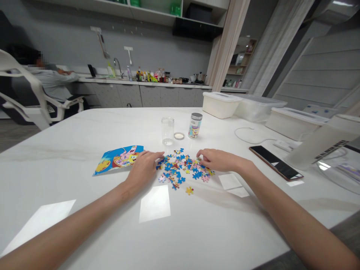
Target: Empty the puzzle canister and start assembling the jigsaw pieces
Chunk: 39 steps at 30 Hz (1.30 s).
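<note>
I couldn't tell if left hand (143,164) or right hand (214,159) had fingers together; sweeping risked scattering flat, multicoloured jigsaw pieces (179,174).

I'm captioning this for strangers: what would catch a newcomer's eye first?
The bright puzzle pieces come first, spread on the white table between the left hand and the right hand. Next come the blue cartoon picture by the left hand and the clear jar behind the pieces.

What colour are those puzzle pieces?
The pieces are mostly blue, with some yellow and pink; head view.
</note>
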Motion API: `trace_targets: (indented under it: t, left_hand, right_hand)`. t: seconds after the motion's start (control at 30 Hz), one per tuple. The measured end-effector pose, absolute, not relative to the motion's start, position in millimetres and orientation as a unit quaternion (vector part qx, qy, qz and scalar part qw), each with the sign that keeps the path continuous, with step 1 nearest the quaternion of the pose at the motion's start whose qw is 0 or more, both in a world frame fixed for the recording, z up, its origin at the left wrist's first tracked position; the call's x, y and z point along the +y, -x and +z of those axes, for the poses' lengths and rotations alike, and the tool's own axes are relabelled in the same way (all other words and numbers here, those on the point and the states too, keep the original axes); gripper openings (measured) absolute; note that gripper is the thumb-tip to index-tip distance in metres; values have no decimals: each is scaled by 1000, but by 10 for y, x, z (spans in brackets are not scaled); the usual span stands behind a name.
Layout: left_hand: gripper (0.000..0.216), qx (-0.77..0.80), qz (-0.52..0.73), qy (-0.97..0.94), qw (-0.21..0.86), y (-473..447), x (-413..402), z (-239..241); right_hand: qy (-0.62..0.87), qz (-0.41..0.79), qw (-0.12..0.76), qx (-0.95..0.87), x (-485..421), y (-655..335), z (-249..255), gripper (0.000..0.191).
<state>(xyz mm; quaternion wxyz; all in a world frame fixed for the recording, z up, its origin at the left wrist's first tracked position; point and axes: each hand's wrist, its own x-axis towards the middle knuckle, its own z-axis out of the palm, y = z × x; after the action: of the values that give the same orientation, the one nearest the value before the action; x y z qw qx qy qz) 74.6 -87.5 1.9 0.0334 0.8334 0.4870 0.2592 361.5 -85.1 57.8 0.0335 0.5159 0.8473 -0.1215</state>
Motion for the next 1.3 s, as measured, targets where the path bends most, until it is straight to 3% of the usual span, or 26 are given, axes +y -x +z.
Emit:
trace_targets:
  t: [0.6,0.9,1.3]
  left_hand:
    - [31,483,196,-853,-21,-861,-988,86]
    - [27,410,194,-891,-13,-853,-988,81]
    - [26,384,188,-904,-2,-864,-1003,76]
  right_hand:
    - [-435,-138,-48,888,-792,-3609,504,25]
    - [-417,-148,-30,896,-794,-3626,542,32]
    - [-436,-139,-32,888,-839,-3510,519,19]
